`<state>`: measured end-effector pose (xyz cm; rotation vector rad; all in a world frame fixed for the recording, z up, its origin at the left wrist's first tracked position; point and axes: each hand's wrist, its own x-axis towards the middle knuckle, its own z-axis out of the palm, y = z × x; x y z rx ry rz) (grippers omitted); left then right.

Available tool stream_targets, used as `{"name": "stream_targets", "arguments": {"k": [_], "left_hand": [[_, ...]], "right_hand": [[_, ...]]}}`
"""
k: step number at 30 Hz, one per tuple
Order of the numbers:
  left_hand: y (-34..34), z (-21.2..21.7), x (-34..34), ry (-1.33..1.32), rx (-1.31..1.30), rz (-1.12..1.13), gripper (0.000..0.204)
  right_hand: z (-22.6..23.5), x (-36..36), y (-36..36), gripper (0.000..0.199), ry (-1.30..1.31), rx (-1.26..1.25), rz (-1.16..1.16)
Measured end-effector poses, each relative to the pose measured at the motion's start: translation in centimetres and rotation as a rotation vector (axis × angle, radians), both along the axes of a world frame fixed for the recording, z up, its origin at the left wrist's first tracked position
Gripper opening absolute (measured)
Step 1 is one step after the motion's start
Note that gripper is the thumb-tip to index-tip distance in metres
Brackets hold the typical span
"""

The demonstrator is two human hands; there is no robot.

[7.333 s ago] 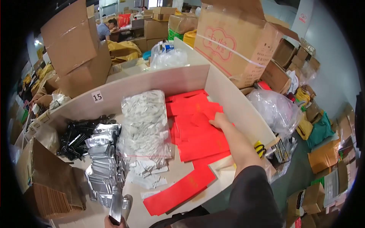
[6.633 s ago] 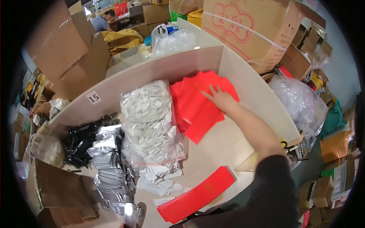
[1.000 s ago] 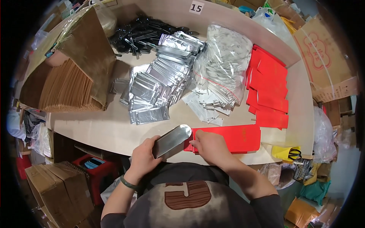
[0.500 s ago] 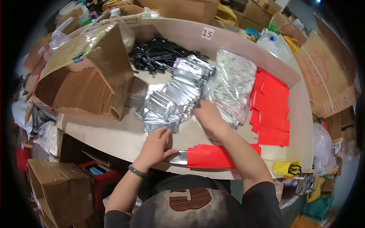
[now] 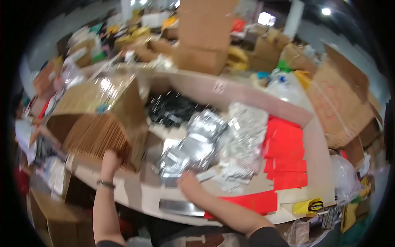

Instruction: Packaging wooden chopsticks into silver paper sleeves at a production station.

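My left hand (image 5: 111, 161) reaches to the near right end of a tight row of brown cardboard pieces (image 5: 92, 133) inside an open carton (image 5: 142, 136). Its fingertips are blurred against the pieces, so their grip is unclear. My right hand (image 5: 190, 184) is curled at the near edge of a pile of shiny silver packets (image 5: 191, 146). A pale flat strip (image 5: 208, 174) shows just beside its fingers; whether the hand holds it is hard to tell. Below the right forearm lie a stack of red packets (image 5: 251, 202) and a silver flat piece (image 5: 181, 207) at the table's front edge.
Black items (image 5: 175, 108) lie heaped behind the silver packets. A clear bag of whitish pieces (image 5: 242, 136) sits right of them, with more red packets (image 5: 286, 152) beyond. A yellow item with black loops (image 5: 306, 207) lies at the front right. A raised rim (image 5: 247, 88) borders the table's back.
The view has tilted up and blurred. My left hand has left the table's front edge for the carton at left. My right hand has moved left, from beside the clear bag to the silver packets.
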<state>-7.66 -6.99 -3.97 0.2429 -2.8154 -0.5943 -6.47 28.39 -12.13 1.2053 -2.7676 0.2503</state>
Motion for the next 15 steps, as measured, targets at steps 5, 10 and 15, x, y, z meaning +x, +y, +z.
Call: {"name": "stream_targets", "arguments": {"k": [5,10,15], "left_hand": [[0.6,0.7,1.1,0.022,-0.172,0.088,0.023],[0.2,2.6,2.3,0.338,-0.249,0.273,0.013],[7.7,-2.6,11.2,0.561,0.980,0.424,0.021]], "right_hand": [[2.1,1.6,-0.2,0.012,0.115,-0.216,0.101],[8.1,0.8,1.0,0.020,-0.534,-0.533,-0.046],[5.6,6.8,3.4,0.030,-0.293,-0.031,0.110]]}}
